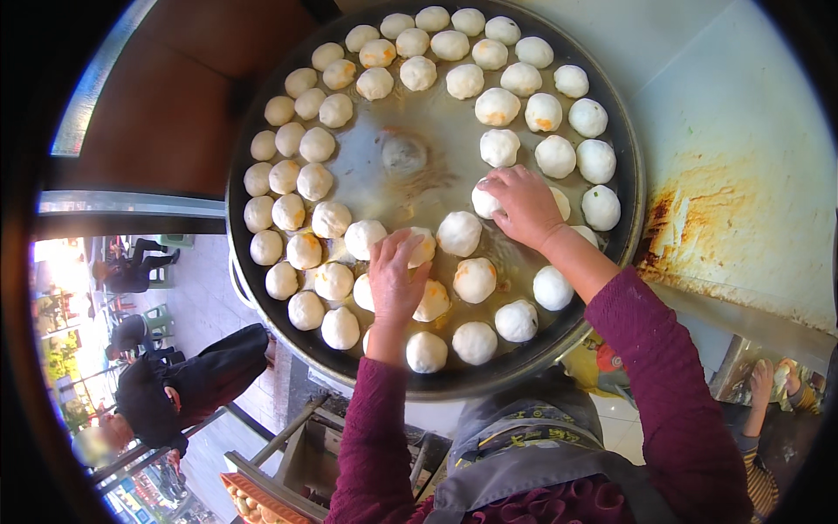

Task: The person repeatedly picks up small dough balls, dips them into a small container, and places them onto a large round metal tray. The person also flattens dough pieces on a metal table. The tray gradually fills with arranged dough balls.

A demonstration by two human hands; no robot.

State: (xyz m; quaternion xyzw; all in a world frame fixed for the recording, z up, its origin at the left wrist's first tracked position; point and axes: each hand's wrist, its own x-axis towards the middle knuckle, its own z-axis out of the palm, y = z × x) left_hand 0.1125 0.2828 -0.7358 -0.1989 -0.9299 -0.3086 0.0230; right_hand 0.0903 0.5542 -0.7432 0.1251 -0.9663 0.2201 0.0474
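A large round black pan (628, 216) holds many pale dough buns, set in rings around its oily middle; some show orange patches of filling. My left hand (396, 268) is over the near side of the pan, fingertips at the edge of an orange-flecked bun (423, 247), with a white bun (365, 239) just left of it. My right hand (524, 203) is on the right side, its thumb and fingers around a white bun (486, 200). Another bun (459, 234) lies between the hands. Parts of several buns are hidden under my hands and forearms.
A stained pale panel (740, 196) stands right of the pan. A metal frame (288, 452) and an orange basket of small pale items (239, 481) are at the lower left. A person in dark clothes (196, 386) stands left; another person's hands (763, 383) show at the lower right.
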